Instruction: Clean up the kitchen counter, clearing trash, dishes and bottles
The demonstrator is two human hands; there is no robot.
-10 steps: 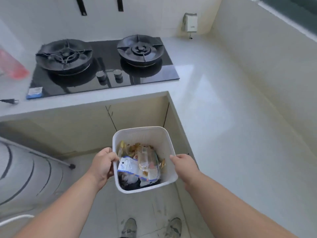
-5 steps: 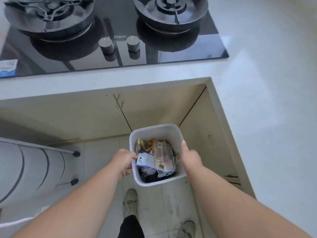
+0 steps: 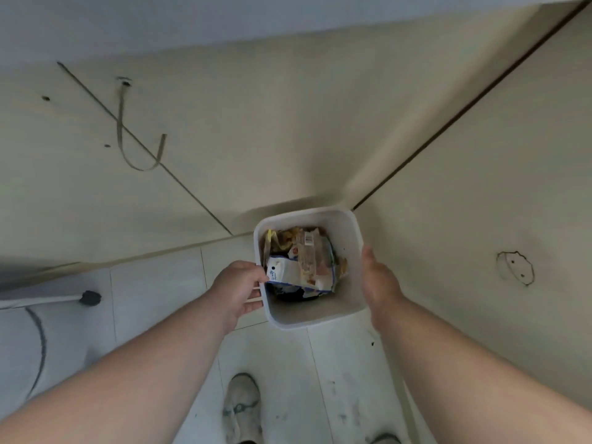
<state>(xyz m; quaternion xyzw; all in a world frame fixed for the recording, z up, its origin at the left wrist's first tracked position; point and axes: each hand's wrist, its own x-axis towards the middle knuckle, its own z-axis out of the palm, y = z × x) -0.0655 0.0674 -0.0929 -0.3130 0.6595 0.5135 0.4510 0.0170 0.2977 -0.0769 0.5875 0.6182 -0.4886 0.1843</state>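
Bin going down in the floor corner, trash already in it.

The left hand [image 3: 238, 288] grips the left rim of the bin [image 3: 312, 315]; the right hand [image 3: 379, 280] lies flat along its right wall, fingers straight. One bin, low over the floor [image 3: 153, 283] in the corner of the cabinets [image 3: 288, 123], about half full of wrappers [image 3: 301, 261], too jumbled to count. Two shoes [image 3: 242, 408] show near. The trash looks collected; no worktop in view, so dishes and bottles can't be judged.
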